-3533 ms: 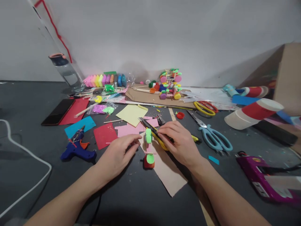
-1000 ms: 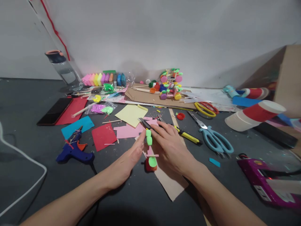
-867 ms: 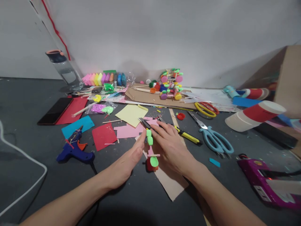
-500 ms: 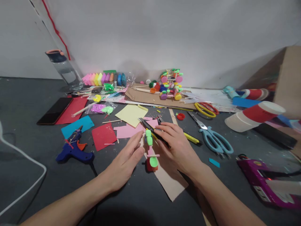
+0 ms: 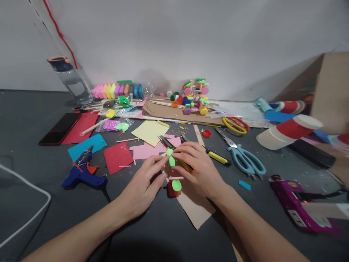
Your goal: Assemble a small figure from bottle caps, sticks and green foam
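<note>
A small toy [image 5: 176, 185] with green, pink and red parts stands upright on the table between my hands. The fingertips of my left hand [image 5: 143, 185] reach its upper green pieces from the left, thumb apart. From the right, my right hand [image 5: 200, 165] curves over the toy's top, its fingertips at the green pieces; whether they pinch anything is hard to see. Under the right wrist lies a beige card strip [image 5: 195, 209]. A yellow and black cutter [image 5: 218, 156] lies partly behind the right hand.
A blue glue gun [image 5: 84, 178] lies left, blue-handled scissors [image 5: 247, 160] and a purple device [image 5: 297, 207] right. Coloured paper, including a red square [image 5: 118, 157], lies beyond my left hand. A cluster of coloured toys [image 5: 196, 96] stands at the back.
My right hand has moved left and its fingers have closed in on the toy's top. My left fingertips now reach the green pieces. The whole view has shifted slightly.
</note>
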Demonstrator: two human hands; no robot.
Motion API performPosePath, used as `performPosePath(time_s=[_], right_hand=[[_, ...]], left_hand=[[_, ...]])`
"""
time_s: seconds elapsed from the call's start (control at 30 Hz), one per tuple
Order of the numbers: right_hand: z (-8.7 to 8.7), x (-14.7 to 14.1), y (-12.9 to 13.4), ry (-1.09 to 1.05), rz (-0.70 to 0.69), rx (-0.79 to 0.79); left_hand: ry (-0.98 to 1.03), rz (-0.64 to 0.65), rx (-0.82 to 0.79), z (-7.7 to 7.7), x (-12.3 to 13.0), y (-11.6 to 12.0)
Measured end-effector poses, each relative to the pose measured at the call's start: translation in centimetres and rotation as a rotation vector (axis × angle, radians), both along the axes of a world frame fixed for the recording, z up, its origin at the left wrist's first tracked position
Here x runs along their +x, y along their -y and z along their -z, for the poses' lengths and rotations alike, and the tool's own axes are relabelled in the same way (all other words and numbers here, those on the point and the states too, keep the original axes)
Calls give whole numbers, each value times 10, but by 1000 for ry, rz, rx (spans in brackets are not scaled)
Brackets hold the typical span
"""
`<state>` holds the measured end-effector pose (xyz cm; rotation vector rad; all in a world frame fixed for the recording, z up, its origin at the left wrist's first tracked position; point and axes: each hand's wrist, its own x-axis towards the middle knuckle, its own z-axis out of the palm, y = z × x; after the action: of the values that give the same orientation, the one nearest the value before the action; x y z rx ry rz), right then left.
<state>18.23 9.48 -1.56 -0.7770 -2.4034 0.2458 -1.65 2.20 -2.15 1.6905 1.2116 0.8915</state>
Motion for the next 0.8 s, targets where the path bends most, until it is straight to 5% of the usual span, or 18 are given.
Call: performPosePath(time_s=[0.8], right_hand=[[1, 4, -2, -12, 5, 72]], left_hand=[[-41, -25, 99, 8, -2, 1]])
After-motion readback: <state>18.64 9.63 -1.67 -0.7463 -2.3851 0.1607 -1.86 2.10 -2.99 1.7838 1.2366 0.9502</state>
